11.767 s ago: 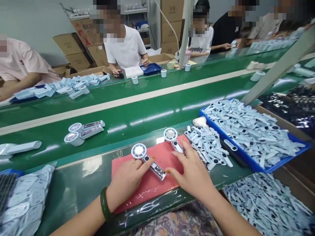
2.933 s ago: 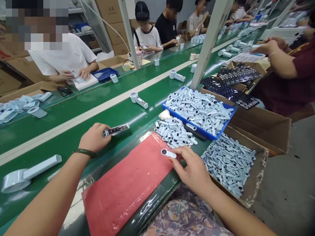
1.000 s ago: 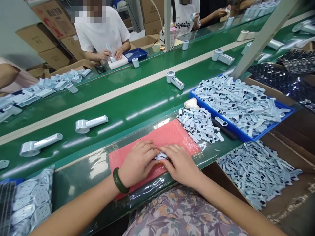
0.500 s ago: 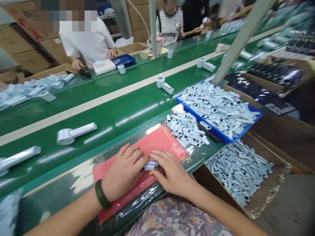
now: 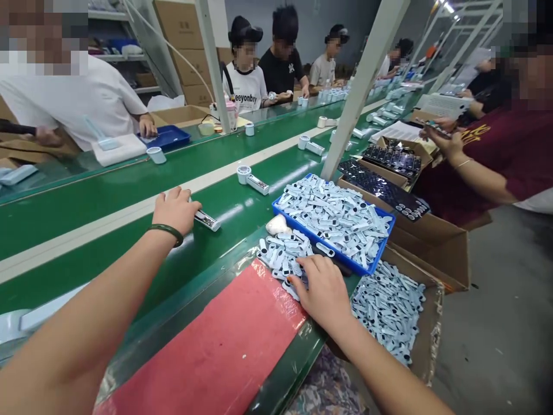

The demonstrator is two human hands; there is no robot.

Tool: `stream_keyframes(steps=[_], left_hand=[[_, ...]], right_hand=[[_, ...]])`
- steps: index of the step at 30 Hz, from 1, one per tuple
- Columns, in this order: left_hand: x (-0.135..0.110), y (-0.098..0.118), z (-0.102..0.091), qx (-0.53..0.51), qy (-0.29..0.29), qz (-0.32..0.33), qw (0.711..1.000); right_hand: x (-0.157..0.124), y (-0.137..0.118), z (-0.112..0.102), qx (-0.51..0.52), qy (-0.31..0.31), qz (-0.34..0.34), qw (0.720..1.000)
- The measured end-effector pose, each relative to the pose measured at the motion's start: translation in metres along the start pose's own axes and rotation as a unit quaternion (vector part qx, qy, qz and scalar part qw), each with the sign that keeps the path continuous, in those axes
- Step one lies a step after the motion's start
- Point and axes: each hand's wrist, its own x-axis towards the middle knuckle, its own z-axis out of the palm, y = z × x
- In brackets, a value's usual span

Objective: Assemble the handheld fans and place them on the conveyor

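My left hand [image 5: 175, 210] reaches out over the green conveyor belt [image 5: 108, 199]. Its fingers are wrapped over the head of a small hand-held fan unit [image 5: 207, 220], whose open handle sticks out to the right and lies on the belt. My right hand [image 5: 322, 288] rests at the near edge of a loose pile of pale blue handle covers [image 5: 280, 251], fingers bent down into the pile; what they pinch is hidden. The red mat [image 5: 224, 346] in front of me is bare.
A blue tray [image 5: 386, 218] heaped with covers stands right of the pile, and a cardboard box [image 5: 432, 323] of more lies below it. Another fan unit [image 5: 253, 178] rides the belt. A slanted post [image 5: 363, 86], black trays [image 5: 380, 184] and a co-worker's arm [image 5: 475, 173] are at right.
Half a second ago both hands pressed on a unit on the red mat. Now my left hand has carried it out onto the belt and my right hand has gone to the cover pile.
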Motion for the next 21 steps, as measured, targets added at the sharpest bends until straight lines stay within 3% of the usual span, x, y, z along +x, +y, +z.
stream_keyframes(steps=[3, 5, 7, 10, 13, 15, 18, 21], left_hand=[[0.015, 0.002, 0.017, -0.029, -0.046, -0.004, 0.999], [0.005, -0.002, 0.020, -0.047, -0.053, 0.001, 0.998], [-0.021, -0.016, 0.017, -0.060, -0.047, 0.017, 0.997], [-0.081, -0.054, 0.010, -0.045, -0.067, 0.007, 0.997], [-0.147, -0.099, 0.012, 0.017, -0.156, -0.112, 0.981], [-0.182, -0.121, 0.017, 0.005, -0.248, -0.204, 0.947], [-0.217, -0.131, 0.016, -0.033, -0.302, -0.228, 0.925], [-0.232, -0.122, 0.005, -0.011, -0.255, -0.198, 0.946]], right_hand=[[0.004, 0.000, 0.005, -0.018, -0.020, 0.011, 1.000], [0.005, 0.004, 0.005, -0.010, -0.026, 0.012, 1.000], [0.005, 0.009, 0.002, 0.018, -0.023, 0.015, 0.999], [0.003, 0.012, -0.006, 0.103, -0.020, 0.025, 0.994], [-0.008, 0.001, -0.017, 0.191, -0.023, 0.016, 0.981], [-0.021, -0.014, -0.020, 0.232, -0.050, -0.016, 0.971], [-0.041, -0.040, -0.016, 0.254, -0.124, -0.090, 0.955], [-0.053, -0.059, -0.007, 0.181, -0.156, -0.139, 0.961]])
